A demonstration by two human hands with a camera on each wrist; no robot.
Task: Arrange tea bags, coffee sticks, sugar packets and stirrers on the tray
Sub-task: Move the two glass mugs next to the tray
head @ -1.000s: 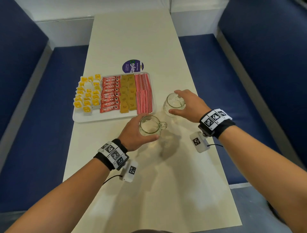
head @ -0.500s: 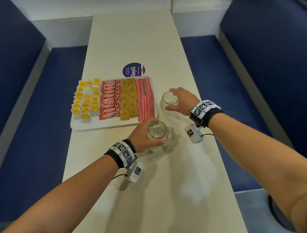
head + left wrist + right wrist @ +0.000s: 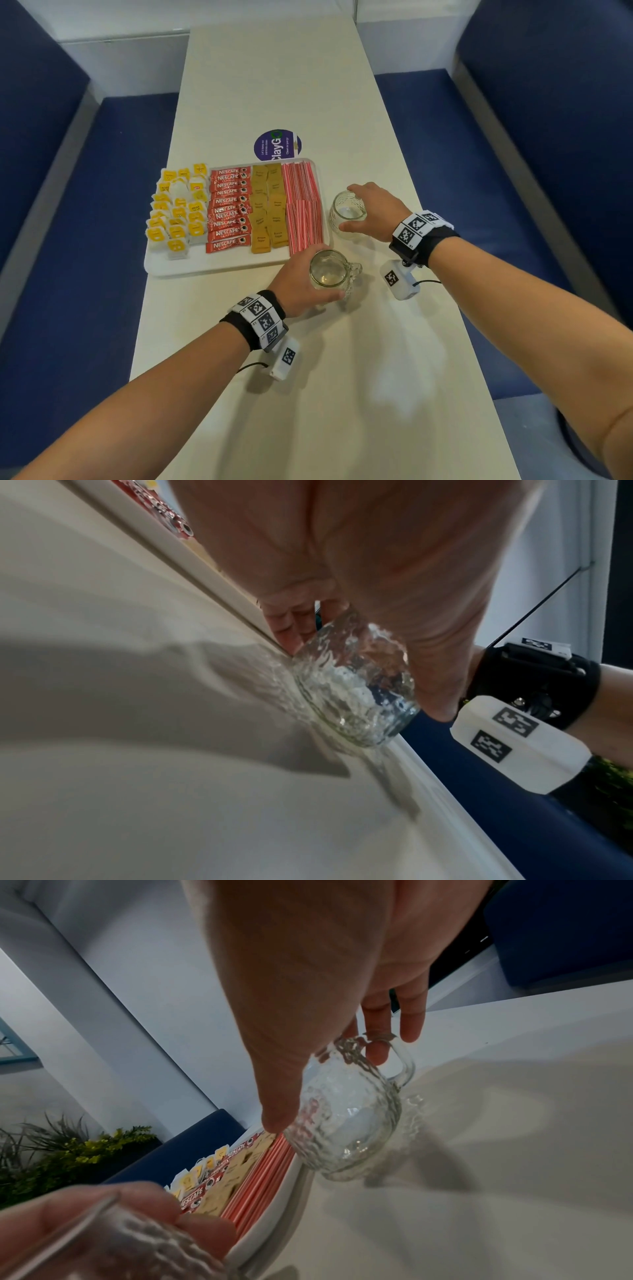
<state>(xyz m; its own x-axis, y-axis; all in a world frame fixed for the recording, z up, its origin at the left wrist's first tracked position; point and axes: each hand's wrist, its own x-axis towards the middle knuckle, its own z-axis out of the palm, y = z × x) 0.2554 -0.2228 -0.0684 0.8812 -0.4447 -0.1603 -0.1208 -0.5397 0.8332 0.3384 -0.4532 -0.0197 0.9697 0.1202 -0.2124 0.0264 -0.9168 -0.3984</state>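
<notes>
Cream table (image 3: 274, 85), neatly filled tray (image 3: 212, 265)

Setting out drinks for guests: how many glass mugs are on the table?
2. One glass mug sits by the tray's near right corner, gripped by the left hand; the other stands beside the tray's right edge, held by the right hand.

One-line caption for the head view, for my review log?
Each hand, left and right, grips a glass mug beside the stocked tray.
</notes>
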